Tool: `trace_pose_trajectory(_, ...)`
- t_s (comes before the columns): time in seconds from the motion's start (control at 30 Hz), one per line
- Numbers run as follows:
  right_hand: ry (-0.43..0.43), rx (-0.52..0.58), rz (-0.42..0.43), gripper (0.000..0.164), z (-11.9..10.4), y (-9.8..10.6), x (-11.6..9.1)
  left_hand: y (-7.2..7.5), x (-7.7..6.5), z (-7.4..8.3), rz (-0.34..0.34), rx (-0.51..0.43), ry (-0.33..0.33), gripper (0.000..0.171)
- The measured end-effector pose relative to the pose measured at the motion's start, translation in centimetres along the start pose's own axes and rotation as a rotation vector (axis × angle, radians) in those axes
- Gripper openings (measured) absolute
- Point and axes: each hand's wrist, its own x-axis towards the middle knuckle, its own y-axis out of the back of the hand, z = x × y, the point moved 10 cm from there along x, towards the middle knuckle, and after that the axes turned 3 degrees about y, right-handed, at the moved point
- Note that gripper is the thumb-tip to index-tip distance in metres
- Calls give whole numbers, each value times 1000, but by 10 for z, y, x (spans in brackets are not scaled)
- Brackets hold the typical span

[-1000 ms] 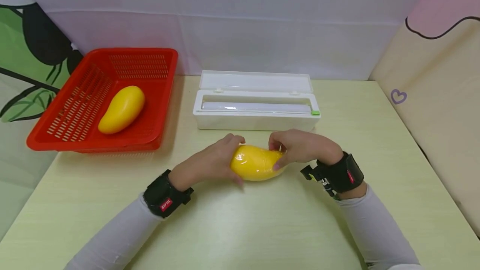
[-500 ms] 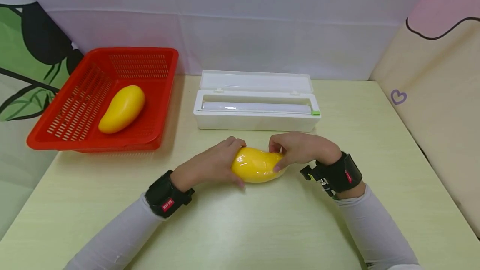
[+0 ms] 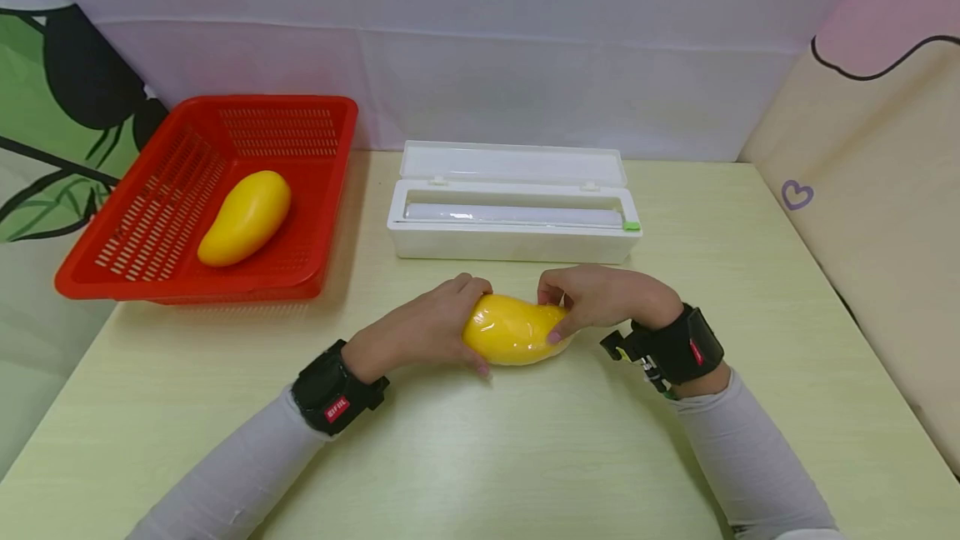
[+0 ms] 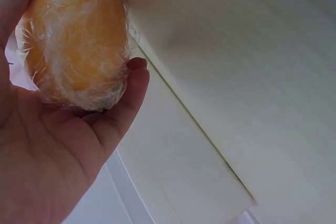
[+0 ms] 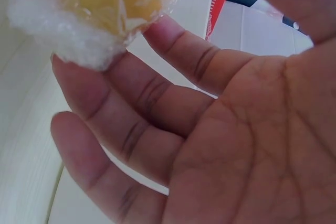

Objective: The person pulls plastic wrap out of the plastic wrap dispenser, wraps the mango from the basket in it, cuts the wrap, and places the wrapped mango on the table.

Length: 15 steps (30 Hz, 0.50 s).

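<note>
Between both hands, low over the table, is a yellow mango (image 3: pixel 512 330) covered in shiny cling film. My left hand (image 3: pixel 431 325) grips its left end, thumb and fingers curved round it. The right hand (image 3: pixel 600 298) pinches the other end with thumb and fingers. In the left wrist view the wrapped mango (image 4: pixel 79 35) shows crumpled film bunched at its end, near the fingertips. Loose, wrinkled film (image 5: pixel 58 30) also gathers at the end by the right fingers. Behind the hands stands a white cling film dispenser (image 3: pixel 513 242), its lid raised and a roll inside.
A red plastic basket (image 3: pixel 322 265) stands at the back left, with an unwrapped-looking mango (image 3: pixel 244 218) lying in it. A pale cloth backdrop (image 3: pixel 487 90) rises behind the pale wooden table (image 3: pixel 465 465). Another printed cloth (image 3: pixel 862 215) borders the right side.
Over the last second the wrapped mango and both hands have shifted very slightly toward me. Both hands keep their hold. The basket and dispenser stay where they were.
</note>
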Motion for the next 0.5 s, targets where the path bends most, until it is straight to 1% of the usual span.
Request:
trace_pose_trajectory(0.27, -2, -3, -4, 38, 0, 0, 0, 1, 0, 0, 8, 8, 2, 94)
trace_pose_trajectory(0.37, -5, -3, -8, 38, -1, -1, -1, 1, 0, 0, 10, 0, 7, 92)
trace_pose_trajectory(0.43, 2, -1, -3, 41, -3, -2, -1, 1, 1, 1, 18, -6, 2, 89)
trace_pose_trajectory(0.5, 24, 5, 9, 47, -8, -3, -1, 2, 1, 3, 35, -16, -12, 86)
